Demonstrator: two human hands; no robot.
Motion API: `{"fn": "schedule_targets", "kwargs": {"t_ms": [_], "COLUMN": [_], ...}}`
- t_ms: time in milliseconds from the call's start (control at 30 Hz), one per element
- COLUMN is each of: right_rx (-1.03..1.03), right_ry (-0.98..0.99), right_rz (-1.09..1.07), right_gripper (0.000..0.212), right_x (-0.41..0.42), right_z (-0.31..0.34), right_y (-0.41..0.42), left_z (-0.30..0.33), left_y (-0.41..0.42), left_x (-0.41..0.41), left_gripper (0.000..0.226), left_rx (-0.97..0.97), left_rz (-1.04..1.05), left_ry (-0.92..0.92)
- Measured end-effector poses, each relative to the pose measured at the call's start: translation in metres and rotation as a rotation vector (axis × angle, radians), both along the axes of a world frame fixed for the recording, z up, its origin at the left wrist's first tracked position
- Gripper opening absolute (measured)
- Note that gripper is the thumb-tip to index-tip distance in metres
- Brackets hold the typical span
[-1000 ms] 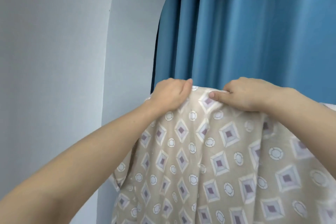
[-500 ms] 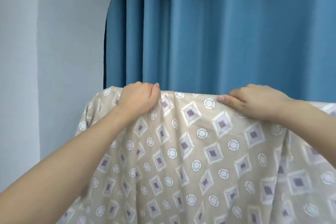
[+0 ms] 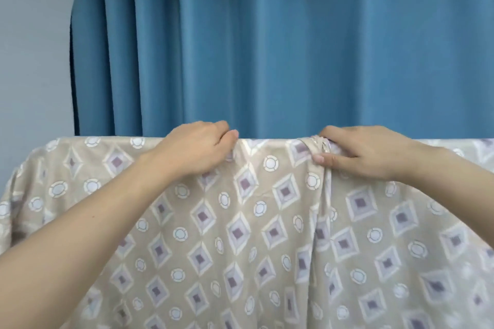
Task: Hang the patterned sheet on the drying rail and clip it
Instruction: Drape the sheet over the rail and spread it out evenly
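The patterned sheet [image 3: 256, 235], beige with purple diamonds and white rings, hangs draped over a straight horizontal top edge that fills the lower half of the view. The drying rail itself is hidden under the cloth. My left hand [image 3: 195, 149] grips the sheet's top fold left of centre, fingers curled over it. My right hand [image 3: 358, 152] pinches a bunched fold of the sheet right of centre, thumb pressed on the front. A vertical crease runs down from that fold. No clip is visible.
A blue pleated curtain [image 3: 280, 43] hangs directly behind the sheet. A pale grey wall [image 3: 32, 61] with a rounded opening edge stands at the left.
The view has swung to the right, so the wall takes less of the left side. The sheet now spreads wider along the top, and my right hand has gathered a fold.
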State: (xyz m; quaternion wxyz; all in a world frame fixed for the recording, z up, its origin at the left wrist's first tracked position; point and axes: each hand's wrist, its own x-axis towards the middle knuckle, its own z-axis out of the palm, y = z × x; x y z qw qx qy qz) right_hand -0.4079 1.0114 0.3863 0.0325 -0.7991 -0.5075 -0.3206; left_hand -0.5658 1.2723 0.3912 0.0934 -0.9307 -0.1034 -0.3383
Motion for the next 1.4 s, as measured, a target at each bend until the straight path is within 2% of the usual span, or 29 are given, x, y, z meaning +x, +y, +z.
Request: {"fn": "schedule_targets", "kwargs": {"t_ms": [67,167,267,400,467,567,667,767,867,933,1067,1167,1233,1300,1333,1400], "right_rx": [0.002,-0.02,-0.021,0.05,0.108,0.153,0.229,0.399,0.485,0.453,0.372,0.259,0.14,-0.013,-0.081,-0.086], "right_ry": [0.037,0.116,0.159,0.164,0.177,0.27,0.339,0.355,0.247,0.172,0.175,0.156,0.103,-0.109,-0.242,-0.358], "right_rz": [-0.021,-0.091,-0.102,-0.045,-0.111,-0.235,-0.272,-0.251,-0.287,-0.261,-0.137,-0.141,-0.178,-0.204,-0.252,-0.453], "right_gripper": [0.059,0.066,0.055,0.05,0.046,0.031,0.035,0.036,0.043,0.046,0.04,0.038,0.033,0.028,0.026,0.022], "right_x": [0.011,0.021,0.025,0.038,0.054,0.077,0.091,0.091,0.084,0.08,0.087,0.094,0.094,0.094,0.095,0.092], "right_z": [-0.001,0.006,0.007,0.011,0.017,0.019,0.019,0.011,-0.002,-0.008,-0.018,-0.016,-0.007,0.005,0.013,0.032], "right_y": [-0.029,-0.057,-0.064,-0.076,-0.097,-0.122,-0.116,-0.1,-0.101,-0.116,-0.167,-0.188,-0.193,-0.194,-0.194,-0.192], "left_z": [0.0,-0.002,0.002,0.004,0.004,0.001,-0.002,-0.009,-0.016,-0.015,-0.005,0.0,0.006,0.016,0.023,0.04], "left_y": [-0.03,-0.076,-0.099,-0.087,-0.077,-0.08,-0.104,-0.13,-0.155,-0.164,-0.164,-0.169,-0.177,-0.18,-0.18,-0.178], "left_x": [0.005,0.026,0.052,0.071,0.071,0.074,0.083,0.098,0.112,0.119,0.125,0.126,0.125,0.125,0.125,0.126], "left_gripper": [0.03,0.036,0.028,0.031,0.033,0.04,0.044,0.045,0.041,0.034,0.023,0.019,0.019,0.019,0.019,0.019], "left_rx": [-0.008,-0.02,0.038,-0.024,-0.055,-0.013,0.059,0.074,0.202,0.225,0.18,0.358,0.454,0.336,0.202,-0.267], "left_rz": [-0.187,-0.392,-0.41,-0.435,-0.368,-0.241,-0.189,-0.315,-0.409,-0.45,-0.541,-0.573,-0.453,-0.289,-0.235,-0.299], "left_ry": [0.032,0.059,0.035,-0.027,-0.035,0.078,0.113,0.017,-0.076,-0.109,-0.038,-0.144,-0.142,-0.116,-0.096,-0.047]}}
